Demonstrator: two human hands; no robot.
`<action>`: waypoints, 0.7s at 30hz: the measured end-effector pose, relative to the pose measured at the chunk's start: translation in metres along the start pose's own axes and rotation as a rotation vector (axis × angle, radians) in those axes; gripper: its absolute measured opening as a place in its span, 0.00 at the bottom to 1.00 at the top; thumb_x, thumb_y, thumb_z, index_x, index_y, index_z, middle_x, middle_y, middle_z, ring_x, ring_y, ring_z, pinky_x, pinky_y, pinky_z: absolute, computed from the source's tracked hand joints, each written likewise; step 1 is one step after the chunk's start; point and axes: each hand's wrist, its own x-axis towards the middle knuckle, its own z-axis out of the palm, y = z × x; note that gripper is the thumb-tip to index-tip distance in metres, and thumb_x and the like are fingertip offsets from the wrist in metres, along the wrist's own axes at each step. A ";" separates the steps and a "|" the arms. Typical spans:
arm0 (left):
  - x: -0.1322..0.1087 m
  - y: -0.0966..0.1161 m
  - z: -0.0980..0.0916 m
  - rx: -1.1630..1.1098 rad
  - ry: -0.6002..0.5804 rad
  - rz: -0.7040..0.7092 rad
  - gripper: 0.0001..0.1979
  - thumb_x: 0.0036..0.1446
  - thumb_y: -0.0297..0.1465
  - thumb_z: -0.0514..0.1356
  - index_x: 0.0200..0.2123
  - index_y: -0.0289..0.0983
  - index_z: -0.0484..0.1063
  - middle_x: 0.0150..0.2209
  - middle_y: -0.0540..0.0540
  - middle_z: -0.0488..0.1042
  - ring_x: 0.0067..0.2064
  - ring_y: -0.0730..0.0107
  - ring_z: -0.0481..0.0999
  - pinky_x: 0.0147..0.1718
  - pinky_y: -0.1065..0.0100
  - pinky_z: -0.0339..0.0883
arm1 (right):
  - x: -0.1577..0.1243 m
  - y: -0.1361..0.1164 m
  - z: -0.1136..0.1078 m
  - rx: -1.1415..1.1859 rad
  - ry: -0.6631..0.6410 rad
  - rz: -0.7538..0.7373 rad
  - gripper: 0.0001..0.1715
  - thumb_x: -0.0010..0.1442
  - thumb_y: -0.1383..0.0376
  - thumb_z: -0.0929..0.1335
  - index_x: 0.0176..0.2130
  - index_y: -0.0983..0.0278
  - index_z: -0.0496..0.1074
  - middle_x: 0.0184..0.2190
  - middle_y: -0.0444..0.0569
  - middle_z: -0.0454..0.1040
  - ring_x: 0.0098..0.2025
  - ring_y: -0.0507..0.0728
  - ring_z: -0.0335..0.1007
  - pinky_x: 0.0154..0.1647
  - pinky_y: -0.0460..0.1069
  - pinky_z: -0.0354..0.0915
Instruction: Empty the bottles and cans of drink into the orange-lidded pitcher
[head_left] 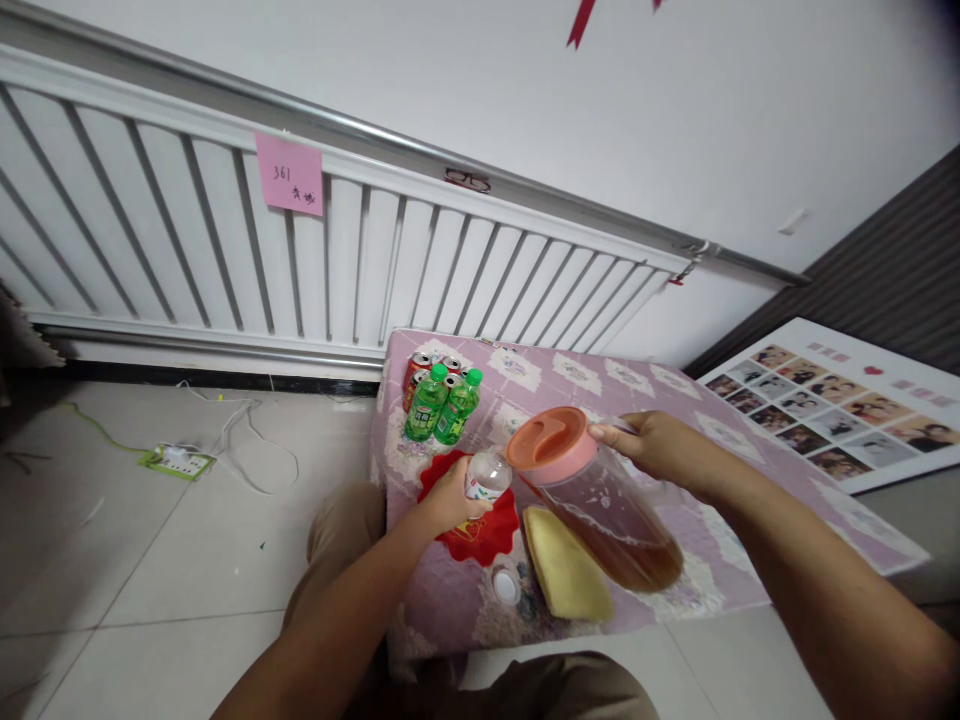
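My right hand (652,445) is closed round the handle of a clear pitcher (600,510) with a pink-orange lid (551,440). The pitcher leans to the left, and brown liquid lies in its lower part. Its lid comes right up to the top of a clear plastic bottle (487,474), which my left hand (450,497) grips round the side. Beneath the bottle lies a red scalloped mat (491,545). A white bottle cap (506,587) sits in front of the mat, beside a folded yellow cloth (566,570).
Two green bottles (442,408) and several drink cans (416,370) stand at the table's back left. The table (442,610) has a purple patterned cloth. A photo board (840,400) leans at right; a white radiator (345,260) runs behind. A power strip (178,461) lies on the floor.
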 end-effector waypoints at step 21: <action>0.000 0.000 -0.001 -0.001 -0.005 -0.001 0.35 0.43 0.28 0.72 0.55 0.35 0.64 0.51 0.39 0.75 0.53 0.55 0.74 0.54 0.59 0.66 | -0.005 -0.004 0.000 0.048 0.023 -0.006 0.37 0.47 0.30 0.65 0.19 0.60 0.64 0.16 0.43 0.62 0.20 0.52 0.56 0.22 0.49 0.54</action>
